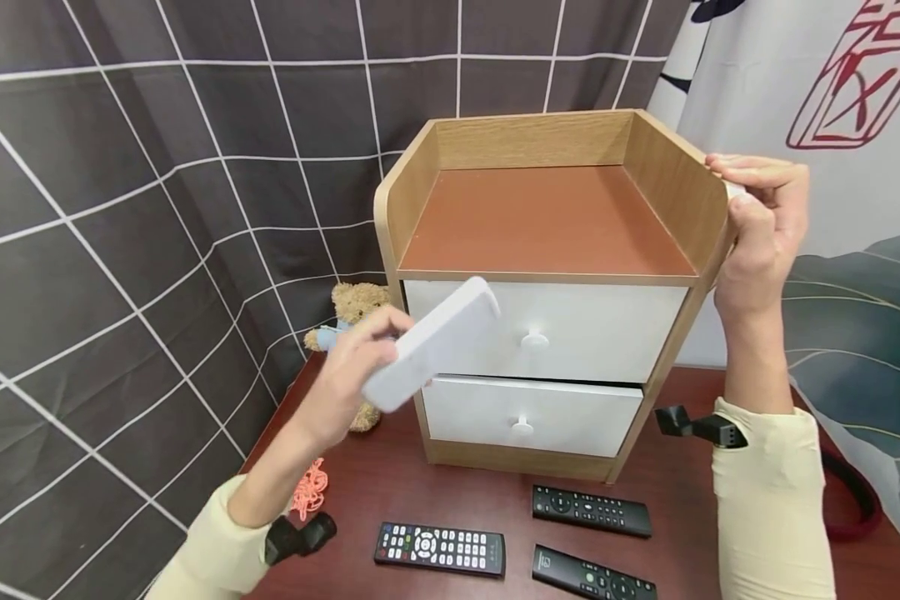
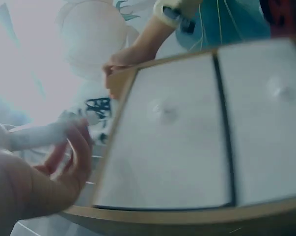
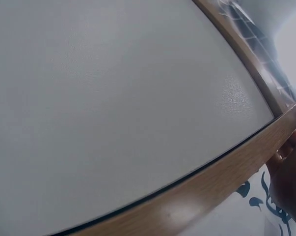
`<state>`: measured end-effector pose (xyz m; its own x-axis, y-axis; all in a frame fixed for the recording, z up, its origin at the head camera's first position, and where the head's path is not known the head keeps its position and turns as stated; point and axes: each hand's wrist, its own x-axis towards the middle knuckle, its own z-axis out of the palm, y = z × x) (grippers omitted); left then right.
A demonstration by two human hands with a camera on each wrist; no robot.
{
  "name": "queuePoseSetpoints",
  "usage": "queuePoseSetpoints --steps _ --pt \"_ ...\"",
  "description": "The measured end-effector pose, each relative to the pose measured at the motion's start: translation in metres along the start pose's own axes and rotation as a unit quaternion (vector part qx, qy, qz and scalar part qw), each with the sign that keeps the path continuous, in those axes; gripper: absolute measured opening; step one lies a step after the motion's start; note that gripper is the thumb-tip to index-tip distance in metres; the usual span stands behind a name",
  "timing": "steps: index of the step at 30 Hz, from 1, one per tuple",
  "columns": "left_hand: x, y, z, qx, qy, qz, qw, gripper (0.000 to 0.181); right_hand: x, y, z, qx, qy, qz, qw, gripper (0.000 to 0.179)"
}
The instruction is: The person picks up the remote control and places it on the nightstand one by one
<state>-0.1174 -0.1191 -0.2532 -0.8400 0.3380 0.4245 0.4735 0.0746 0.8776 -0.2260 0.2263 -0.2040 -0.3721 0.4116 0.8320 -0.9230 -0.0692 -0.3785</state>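
A white oblong object with rounded corners is in my left hand, pinched between thumb and fingers in front of the cabinet. It is blurred, and I cannot tell its kind. In the left wrist view, the left hand holds it beside the cabinet's front. My right hand grips the top front corner of the wooden cabinet's right side panel. The upper drawer and lower drawer have white fronts with round knobs. The lower drawer's front stands slightly forward of the frame.
Three black remotes lie on the dark red table before the cabinet. A teddy bear sits behind the left hand. Orange cord lies near the left sleeve. A dark red ring-shaped thing is at right. Gridded grey cloth hangs behind.
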Motion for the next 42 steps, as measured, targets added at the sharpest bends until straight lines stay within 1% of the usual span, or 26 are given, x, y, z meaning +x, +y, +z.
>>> queuePoseSetpoints --steps 1,2,3,5,6,7,9,11,12,13,14,15,17,19,22,24,26,29,31,33,35,37,39,42 --pt "0.004 0.008 -0.001 0.040 0.024 0.000 0.9989 0.024 0.000 0.000 0.000 0.000 -0.001 0.000 1.0000 0.026" --pt "0.007 0.016 -0.001 0.083 0.048 0.007 0.9954 0.024 -0.001 0.001 0.001 -0.002 -0.001 -0.001 1.0000 0.026" --pt "0.011 0.024 -0.001 0.122 0.067 0.012 0.9901 0.022 -0.001 0.002 0.001 -0.003 -0.002 -0.001 1.0000 0.026" --pt "0.016 0.039 0.001 0.196 0.097 0.028 0.9755 0.019 -0.002 0.003 0.001 -0.005 -0.003 0.000 1.0000 0.026" --pt "0.019 0.046 0.003 0.232 0.109 0.035 0.9659 0.018 -0.003 0.004 0.001 -0.005 -0.003 0.001 1.0000 0.026" --pt "0.022 0.052 0.005 0.273 0.120 0.047 0.9533 0.017 -0.003 0.004 0.001 0.001 0.000 0.003 1.0000 0.026" --pt "0.030 0.061 0.013 0.356 0.133 0.069 0.9222 0.017 -0.002 0.003 -0.001 0.011 0.010 0.004 0.9999 0.025" --pt "0.041 0.066 0.023 0.428 0.135 0.087 0.8895 0.018 -0.001 0.000 -0.005 0.016 0.021 0.003 0.9996 0.026" --pt "0.046 0.068 0.028 0.456 0.132 0.091 0.8756 0.018 -0.001 -0.001 -0.007 0.020 0.026 0.001 0.9995 0.025" --pt "0.052 0.069 0.032 0.479 0.127 0.095 0.8634 0.019 0.000 -0.002 -0.008 0.019 0.031 -0.001 0.9994 0.026" --pt "0.057 0.069 0.036 0.496 0.121 0.094 0.8545 0.019 0.000 -0.002 -0.009 0.013 0.031 -0.004 0.9994 0.027" --pt "0.060 0.070 0.039 0.510 0.116 0.092 0.8475 0.018 0.000 -0.002 -0.010 0.008 0.030 -0.005 0.9995 0.027" --pt "0.065 0.068 0.044 0.537 0.113 0.088 0.8316 0.018 0.000 0.001 -0.011 0.002 0.023 -0.006 0.9997 0.028" --pt "0.069 0.066 0.047 0.565 0.116 0.083 0.8129 0.020 -0.001 0.004 -0.010 -0.002 0.017 -0.007 0.9998 0.029" --pt "0.075 0.060 0.049 0.610 0.121 0.071 0.7795 0.025 -0.003 0.008 -0.009 -0.001 0.009 -0.006 0.9999 0.028" --pt "0.080 0.055 0.051 0.635 0.114 0.049 0.7627 0.031 -0.004 0.008 -0.009 0.000 0.008 -0.006 1.0000 0.028" --pt "0.086 0.049 0.052 0.652 0.100 0.026 0.7508 0.040 -0.006 0.008 -0.007 -0.001 0.006 -0.005 1.0000 0.028" --pt "0.093 0.042 0.052 0.669 0.086 -0.003 0.7385 0.053 -0.007 0.007 -0.003 0.001 0.006 -0.005 1.0000 0.027" --pt "0.097 0.038 0.052 0.680 0.087 -0.008 0.7282 0.058 -0.008 0.006 0.000 0.003 0.008 -0.005 0.9999 0.026" --pt "0.100 0.036 0.051 0.692 0.093 -0.005 0.7155 0.058 -0.008 0.006 0.004 0.006 0.012 -0.006 0.9999 0.025" --pt "0.103 0.033 0.049 0.702 0.096 0.002 0.7060 0.057 -0.008 0.006 0.006 0.007 0.017 -0.009 0.9998 0.024" --pt "0.106 0.031 0.048 0.704 0.098 0.008 0.7030 0.056 -0.007 0.006 0.007 0.009 0.022 -0.013 0.9996 0.024" --pt "0.109 0.029 0.046 0.702 0.102 0.012 0.7051 0.056 -0.006 0.006 0.008 0.010 0.025 -0.019 0.9994 0.024" --pt "0.112 0.026 0.044 0.695 0.108 0.010 0.7112 0.056 -0.004 0.008 0.007 0.013 0.029 -0.026 0.9991 0.025"
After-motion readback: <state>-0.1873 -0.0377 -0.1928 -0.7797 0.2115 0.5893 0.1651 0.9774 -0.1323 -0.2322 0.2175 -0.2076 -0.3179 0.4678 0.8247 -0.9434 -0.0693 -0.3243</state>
